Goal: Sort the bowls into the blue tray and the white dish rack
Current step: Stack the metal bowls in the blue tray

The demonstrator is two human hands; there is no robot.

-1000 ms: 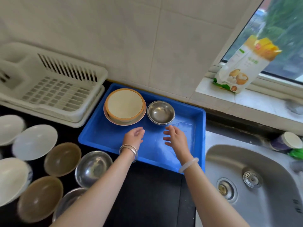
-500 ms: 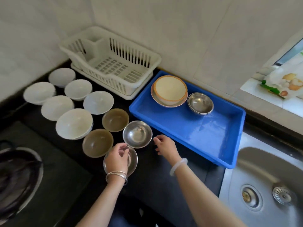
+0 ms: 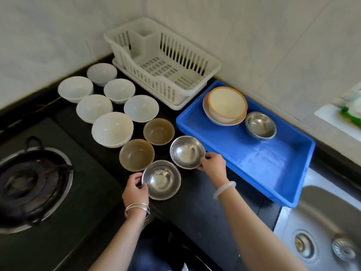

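On the black counter, my left hand [image 3: 134, 189] grips the left rim of the near steel bowl [image 3: 162, 179]. My right hand [image 3: 212, 167] grips the right rim of the far steel bowl [image 3: 186, 151]. Two brown bowls [image 3: 136, 154] [image 3: 158, 131] sit just behind them, and several white bowls [image 3: 112, 129] stand further left. The blue tray [image 3: 263, 163] holds a stack of orange-rimmed cream bowls [image 3: 226, 103] and nested steel bowls [image 3: 260, 125]. The white dish rack [image 3: 164, 61] stands against the wall with nothing in it.
A gas burner [image 3: 31, 182] lies at the left. A steel sink [image 3: 322, 231] with two drains sits at the right, beside the tray. A green and white packet [image 3: 351, 112] rests on the window sill at far right.
Both hands left the blue tray and moved left to the counter. Each has taken hold of a steel bowl's rim. The view has swung left, showing the burner.
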